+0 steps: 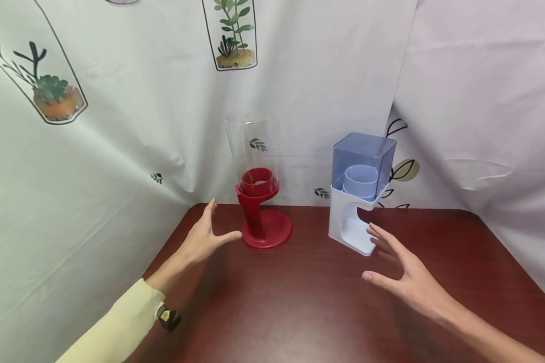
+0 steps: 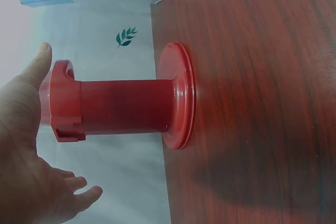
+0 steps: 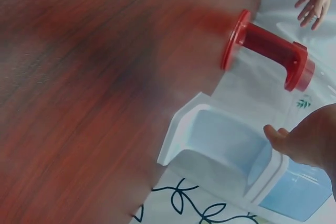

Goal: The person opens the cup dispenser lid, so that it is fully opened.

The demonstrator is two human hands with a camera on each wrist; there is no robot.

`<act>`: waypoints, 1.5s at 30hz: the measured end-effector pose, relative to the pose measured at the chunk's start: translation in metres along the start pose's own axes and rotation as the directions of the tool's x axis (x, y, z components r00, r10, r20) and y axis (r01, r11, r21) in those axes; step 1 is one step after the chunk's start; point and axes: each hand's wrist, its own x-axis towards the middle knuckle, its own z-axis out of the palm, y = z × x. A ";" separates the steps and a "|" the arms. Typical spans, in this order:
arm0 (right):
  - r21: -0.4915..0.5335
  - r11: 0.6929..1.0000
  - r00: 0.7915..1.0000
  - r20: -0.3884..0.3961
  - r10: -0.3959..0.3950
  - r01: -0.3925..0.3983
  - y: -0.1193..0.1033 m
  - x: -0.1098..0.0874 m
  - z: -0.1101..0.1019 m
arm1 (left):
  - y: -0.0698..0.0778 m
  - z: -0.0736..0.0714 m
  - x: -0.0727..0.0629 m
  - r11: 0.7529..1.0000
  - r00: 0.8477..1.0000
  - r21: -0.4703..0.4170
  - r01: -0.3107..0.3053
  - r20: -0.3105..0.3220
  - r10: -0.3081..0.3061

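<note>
Toward the back of the table stands a red dispenser stand [image 1: 253, 219] with a round base, a ring at the top and a tall clear tube [image 1: 250, 146] rising from it. My left hand [image 1: 202, 239] hovers to its left, thumb and fingers spread, holding nothing. In the left wrist view the red stand [image 2: 126, 106] shows past that hand [image 2: 21, 156]. Further right is a white dispenser [image 1: 338, 214] under a see-through blue cover [image 1: 363, 146], with a round collar inside. In front of it, to the right, my right hand [image 1: 409, 280] is held with fingers extended and holds nothing.
The dark red-brown wooden table [image 1: 272, 302] ends at the back against a pale curtain [image 1: 163, 101] printed with plants and leaves. The curtain also closes in the left and right sides. A dark band [image 1: 168, 316] sits at the left wrist.
</note>
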 end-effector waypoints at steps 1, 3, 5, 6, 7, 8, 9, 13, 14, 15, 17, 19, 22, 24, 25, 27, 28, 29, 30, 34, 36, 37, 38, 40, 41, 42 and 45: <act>0.014 1.000 1.000 0.002 0.000 0.000 0.000 0.002 0.001 | 0.000 0.000 0.002 1.000 1.000 -0.009 0.003 -0.002 -0.003; 0.037 0.999 1.000 0.007 0.005 -0.005 0.000 0.006 0.003 | 0.000 0.000 0.005 1.000 1.000 -0.025 0.007 -0.008 -0.007; 0.049 0.999 1.000 0.008 0.007 -0.007 0.000 0.010 0.005 | 0.001 0.000 0.008 0.999 1.000 -0.036 0.010 -0.010 -0.011; 0.056 0.998 1.000 0.008 0.004 -0.005 0.000 0.012 0.007 | 0.001 0.001 0.009 0.999 1.000 -0.040 0.013 -0.011 -0.013; 0.067 0.998 1.000 0.008 0.001 -0.002 0.000 0.014 0.008 | 0.002 0.001 0.011 0.999 1.000 -0.043 0.015 -0.013 -0.016; 0.080 0.997 1.000 0.008 -0.003 0.002 0.000 0.016 0.009 | 0.002 0.002 0.012 0.999 1.000 -0.044 0.019 -0.014 -0.019; 0.095 0.995 1.000 0.008 -0.008 0.007 0.001 0.018 0.011 | 0.003 0.003 0.013 0.999 1.000 -0.046 0.022 -0.017 -0.023; 0.158 0.987 1.000 0.017 -0.025 0.022 0.000 0.025 0.017 | 0.005 0.007 0.019 0.998 0.999 -0.061 0.028 -0.028 -0.029; 0.177 0.984 0.999 0.022 -0.028 0.024 -0.001 0.027 0.019 | 0.005 0.007 0.021 0.997 0.999 -0.068 0.027 -0.032 -0.030; 0.196 0.980 0.999 0.027 -0.031 0.025 -0.001 0.028 0.020 | 0.006 0.008 0.023 0.997 0.999 -0.074 0.025 -0.035 -0.027; 0.223 0.974 0.999 0.037 -0.037 0.028 -0.002 0.031 0.023 | 0.007 0.009 0.026 0.996 0.999 -0.082 0.022 -0.038 -0.025; 0.237 0.971 0.998 0.042 -0.039 0.028 -0.002 0.035 0.026 | 0.009 0.010 0.029 0.996 0.999 -0.085 0.019 -0.039 -0.022; 0.242 0.970 0.998 0.038 -0.044 0.033 -0.002 0.040 0.030 | 0.012 0.010 0.033 0.996 0.999 -0.089 0.011 -0.038 -0.015; 0.243 0.970 0.999 0.037 -0.040 0.029 -0.001 0.043 0.033 | 0.014 0.010 0.037 0.995 0.999 -0.103 0.004 -0.040 -0.008; 0.247 0.969 0.999 0.037 -0.036 0.026 -0.001 0.046 0.034 | 0.015 0.009 0.040 0.994 0.999 -0.109 0.000 -0.041 -0.004; 0.254 0.967 0.999 0.038 -0.030 0.020 -0.002 0.050 0.035 | 0.018 0.008 0.044 0.992 0.999 -0.124 -0.008 -0.041 0.003; 0.258 0.966 0.999 0.042 -0.026 0.014 -0.002 0.053 0.036 | 0.019 0.008 0.046 0.991 0.999 -0.132 -0.011 -0.042 0.005; 0.265 0.964 0.999 0.046 -0.022 0.009 -0.003 0.056 0.037 | 0.020 0.008 0.048 0.990 0.999 -0.140 -0.014 -0.041 0.008; 0.270 0.963 0.999 0.050 -0.018 0.004 -0.003 0.058 0.037 | 0.021 0.008 0.050 0.989 0.999 -0.145 -0.016 -0.038 0.010; 0.293 0.956 0.998 0.060 -0.009 -0.009 -0.003 0.066 0.039 | 0.024 0.013 0.057 0.985 0.999 -0.169 -0.023 -0.037 0.017; 0.302 0.953 0.998 0.061 -0.011 -0.008 -0.002 0.070 0.039 | 0.025 0.017 0.062 0.984 0.999 -0.179 -0.022 -0.042 0.014; 0.306 0.952 0.998 0.063 -0.013 -0.007 -0.002 0.072 0.040 | 0.025 0.018 0.064 0.982 0.999 -0.187 -0.019 -0.046 0.010; 0.307 0.952 0.998 0.065 -0.014 -0.006 -0.001 0.074 0.040 | 0.025 0.020 0.066 0.981 0.999 -0.193 -0.016 -0.048 0.007; 0.315 0.949 0.998 0.067 -0.016 -0.006 -0.001 0.079 0.042 | 0.026 0.022 0.069 0.977 0.999 -0.213 -0.007 -0.048 -0.003; 0.319 0.948 0.998 0.068 -0.019 -0.004 -0.001 0.081 0.042 | 0.026 0.023 0.071 0.975 0.999 -0.222 -0.002 -0.046 -0.009; 0.323 0.947 0.997 0.068 -0.019 -0.004 -0.001 0.083 0.043 | 0.026 0.023 0.072 0.974 0.999 -0.228 0.002 -0.045 -0.013; 0.330 0.944 0.998 0.065 -0.021 -0.001 -0.002 0.089 0.046 | 0.025 0.024 0.075 0.972 0.999 -0.234 0.005 -0.049 -0.017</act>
